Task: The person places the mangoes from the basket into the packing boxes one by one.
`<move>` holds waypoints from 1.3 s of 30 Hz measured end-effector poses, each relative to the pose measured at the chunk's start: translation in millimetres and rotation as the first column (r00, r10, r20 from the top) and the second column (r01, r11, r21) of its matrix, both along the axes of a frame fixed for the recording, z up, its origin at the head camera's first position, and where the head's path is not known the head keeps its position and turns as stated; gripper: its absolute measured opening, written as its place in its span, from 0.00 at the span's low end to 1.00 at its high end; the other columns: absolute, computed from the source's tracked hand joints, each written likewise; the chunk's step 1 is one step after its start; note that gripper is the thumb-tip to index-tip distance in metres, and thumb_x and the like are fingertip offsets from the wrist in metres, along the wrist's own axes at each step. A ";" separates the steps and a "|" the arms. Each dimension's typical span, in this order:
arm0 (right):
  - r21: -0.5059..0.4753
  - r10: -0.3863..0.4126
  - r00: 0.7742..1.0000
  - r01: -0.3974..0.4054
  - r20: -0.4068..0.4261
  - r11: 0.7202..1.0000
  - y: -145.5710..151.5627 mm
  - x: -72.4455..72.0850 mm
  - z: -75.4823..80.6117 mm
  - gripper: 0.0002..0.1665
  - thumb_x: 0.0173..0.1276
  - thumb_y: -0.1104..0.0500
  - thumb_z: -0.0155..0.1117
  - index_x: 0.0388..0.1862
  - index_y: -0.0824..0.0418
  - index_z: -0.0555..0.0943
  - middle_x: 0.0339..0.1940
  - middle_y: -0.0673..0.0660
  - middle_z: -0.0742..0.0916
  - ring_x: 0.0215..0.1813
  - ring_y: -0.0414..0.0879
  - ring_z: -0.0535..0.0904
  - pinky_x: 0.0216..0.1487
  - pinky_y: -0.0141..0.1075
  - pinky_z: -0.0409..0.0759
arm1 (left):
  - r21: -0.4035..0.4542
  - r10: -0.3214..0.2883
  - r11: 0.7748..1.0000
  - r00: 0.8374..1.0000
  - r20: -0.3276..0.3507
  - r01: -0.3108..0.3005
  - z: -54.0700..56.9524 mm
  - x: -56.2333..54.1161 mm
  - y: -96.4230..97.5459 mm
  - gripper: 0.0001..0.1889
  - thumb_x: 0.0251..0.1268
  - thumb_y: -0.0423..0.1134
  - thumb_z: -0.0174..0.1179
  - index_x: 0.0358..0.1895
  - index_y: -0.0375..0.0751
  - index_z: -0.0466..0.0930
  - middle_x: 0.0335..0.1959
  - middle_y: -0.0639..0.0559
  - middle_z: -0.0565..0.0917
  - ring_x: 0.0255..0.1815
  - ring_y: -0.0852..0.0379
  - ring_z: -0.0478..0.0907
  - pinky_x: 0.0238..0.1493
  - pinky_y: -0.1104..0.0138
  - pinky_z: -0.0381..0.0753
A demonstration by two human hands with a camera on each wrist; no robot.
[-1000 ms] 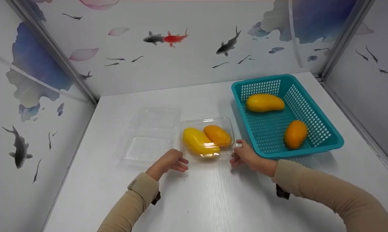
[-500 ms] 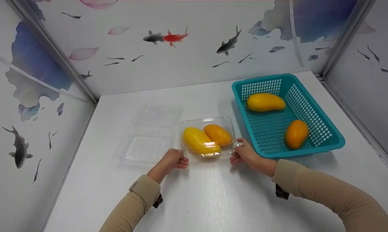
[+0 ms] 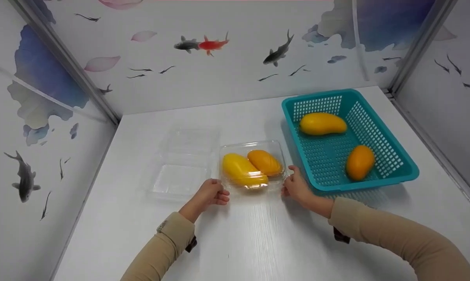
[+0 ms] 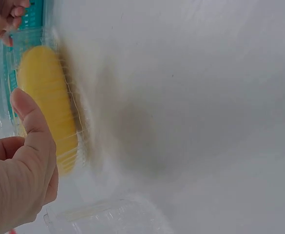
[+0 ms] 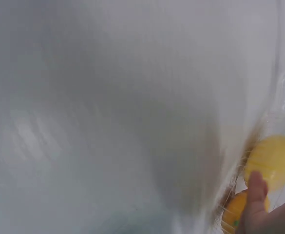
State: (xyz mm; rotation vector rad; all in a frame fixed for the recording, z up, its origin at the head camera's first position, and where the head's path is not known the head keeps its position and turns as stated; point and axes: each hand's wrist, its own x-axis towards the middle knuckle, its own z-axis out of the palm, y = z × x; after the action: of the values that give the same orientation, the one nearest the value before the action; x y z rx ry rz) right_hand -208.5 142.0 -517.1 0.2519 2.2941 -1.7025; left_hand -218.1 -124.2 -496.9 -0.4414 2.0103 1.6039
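Observation:
A clear plastic clamshell box (image 3: 273, 145) stands mid-table with its lid down over a yellow mango (image 3: 240, 171) and an orange mango (image 3: 264, 162). My left hand (image 3: 209, 193) pinches its near left corner between thumb and curled fingers. At the near right corner, my right hand (image 3: 297, 187) grips the rim, index finger along the side. The left wrist view shows the left thumb (image 4: 28, 109) against the box wall, in front of the yellow mango (image 4: 45, 92). In the right wrist view the right thumb (image 5: 256, 192) partly covers the orange mango (image 5: 234, 209).
A teal basket (image 3: 301, 150) at the right holds a yellow mango (image 3: 322, 123) and an orange mango (image 3: 360, 162); its side is close to my right hand. Another clear clamshell box (image 3: 182, 177) lies unfolded at the left. Printed wall panels (image 3: 235, 86) enclose the white table.
The left fingers have drawn in more tightly at the box corner. My right hand has shifted slightly, its index finger now pointing up along the box's side. Box and mangoes stay put.

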 end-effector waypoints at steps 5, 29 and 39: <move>0.147 0.048 0.986 -0.025 -0.161 0.989 -1.4 5.0 -0.4 0.32 0.67 0.68 0.40 0.67 0.69 0.45 0.60 0.70 0.64 0.58 0.59 0.64 0.62 0.48 0.64 | -0.282 -0.160 0.955 0.956 -0.246 0.087 -1.6 13.1 4.8 0.28 0.64 0.33 0.46 0.67 0.31 0.50 0.54 0.35 0.72 0.44 0.48 0.79 0.47 0.61 0.79; 0.542 0.389 0.723 -0.023 -0.571 0.840 38.3 7.5 53.8 0.29 0.59 0.73 0.55 0.60 0.67 0.63 0.67 0.65 0.61 0.69 0.59 0.50 0.67 0.56 0.53 | -0.957 -0.880 0.285 0.384 -0.281 -0.048 6.2 3.9 59.1 0.23 0.66 0.34 0.51 0.64 0.51 0.67 0.66 0.46 0.66 0.64 0.36 0.61 0.61 0.47 0.64; 0.595 0.426 0.788 -0.095 -0.445 0.798 50.2 6.9 40.0 0.30 0.60 0.70 0.55 0.61 0.66 0.61 0.68 0.65 0.59 0.69 0.62 0.48 0.65 0.59 0.53 | -0.975 -0.874 0.210 0.462 -0.153 0.075 8.1 -62.5 69.5 0.36 0.63 0.47 0.56 0.71 0.46 0.51 0.73 0.45 0.48 0.71 0.37 0.44 0.68 0.48 0.50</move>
State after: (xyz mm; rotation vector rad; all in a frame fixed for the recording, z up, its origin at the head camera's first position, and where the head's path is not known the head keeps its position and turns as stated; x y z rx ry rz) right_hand -201.6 192.2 -477.1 -0.5475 3.0273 -1.0104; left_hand -280.6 -54.7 -488.8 0.7443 3.0185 -0.0495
